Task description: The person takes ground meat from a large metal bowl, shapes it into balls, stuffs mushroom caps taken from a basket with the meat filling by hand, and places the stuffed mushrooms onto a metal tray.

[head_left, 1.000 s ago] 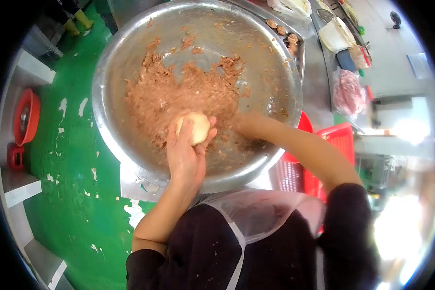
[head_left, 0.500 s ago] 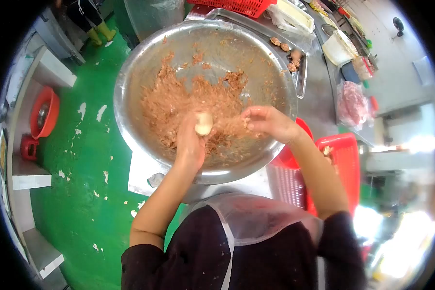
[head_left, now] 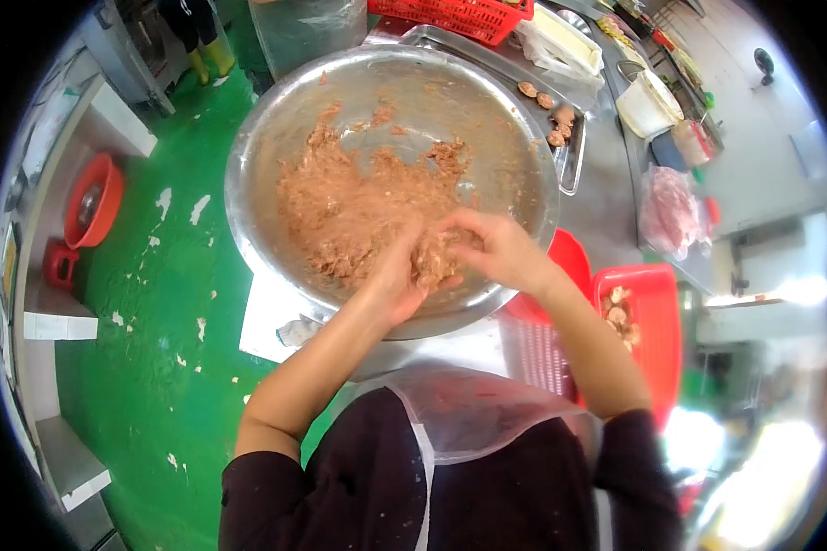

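Observation:
A large steel bowl [head_left: 248, 197] holds a heap of brown minced filling [head_left: 340, 197]. Over its near right part my two hands meet around a lump of filling [head_left: 435, 257]. My left hand [head_left: 397, 280] is curled under and beside the lump; the pale round piece seen in it earlier is hidden now. From the right, my right hand [head_left: 496, 246] presses on the lump with bent fingers.
A red basket [head_left: 663, 321] with pale brown pieces stands right of the bowl, beside a red bowl [head_left: 574, 262]. Beyond lie a metal tray [head_left: 572, 165] with several filled pieces, a white bucket [head_left: 648, 101] and bagged meat [head_left: 671, 207]. A person's yellow boots [head_left: 219, 57] show far left.
My right hand has come up out of the filling with a clump and moved left to my left hand. The clump now covers the pale piece. The view has shifted slightly.

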Demonstrator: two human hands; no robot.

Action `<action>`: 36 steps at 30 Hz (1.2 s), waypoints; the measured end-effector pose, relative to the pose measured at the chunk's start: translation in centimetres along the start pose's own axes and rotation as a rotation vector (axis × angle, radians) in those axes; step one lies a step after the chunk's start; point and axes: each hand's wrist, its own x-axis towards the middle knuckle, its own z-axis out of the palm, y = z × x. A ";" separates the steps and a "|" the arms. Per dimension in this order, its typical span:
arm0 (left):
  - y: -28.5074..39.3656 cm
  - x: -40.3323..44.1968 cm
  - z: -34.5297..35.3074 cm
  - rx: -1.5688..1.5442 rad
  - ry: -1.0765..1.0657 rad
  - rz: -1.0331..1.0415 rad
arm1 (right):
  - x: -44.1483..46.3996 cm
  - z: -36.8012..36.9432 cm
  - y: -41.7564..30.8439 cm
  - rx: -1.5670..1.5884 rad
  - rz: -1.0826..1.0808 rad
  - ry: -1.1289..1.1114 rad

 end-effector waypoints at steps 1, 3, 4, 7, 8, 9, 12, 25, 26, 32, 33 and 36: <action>-0.1 -0.1 0.1 0.007 -0.018 0.005 | -0.2 0.1 -0.5 -0.107 -0.011 0.032; -0.4 -0.7 0.6 0.095 -0.043 0.077 | -0.3 0.6 -0.4 -0.197 -0.019 0.104; -0.5 -0.8 0.8 0.139 -0.056 0.112 | -0.3 0.7 -0.3 -0.241 -0.023 0.140; -0.1 -0.7 0.6 0.060 -0.049 0.117 | 0.1 0.8 -0.2 -0.215 0.091 0.219; 0.1 -0.7 0.4 0.057 -0.074 0.112 | 0.5 0.6 -0.2 0.036 0.218 0.212; 0.5 -0.8 0.0 0.053 -0.098 0.108 | 1.0 0.2 -0.3 0.290 0.343 0.199; 1.4 -1.5 -0.8 -0.007 -0.121 0.138 | 2.1 -0.7 -0.7 0.863 0.378 0.274; 2.0 -1.4 -2.3 -0.209 0.022 0.188 | 2.9 3.1 -0.7 -0.125 -0.072 0.131; 2.0 -1.4 -1.6 -0.158 0.056 0.201 | 2.9 3.2 -1.3 -0.150 -0.132 0.134; 1.1 -1.1 -1.6 -0.073 -0.089 0.151 | 1.8 2.9 -0.7 -0.258 -0.191 0.166; 0.7 -1.0 -1.9 -0.038 -0.095 0.149 | 1.7 3.0 -0.5 -0.216 -0.172 0.187; 0.2 -1.7 -1.4 0.055 -0.130 0.161 | 1.4 3.1 0.5 -0.010 -0.038 0.233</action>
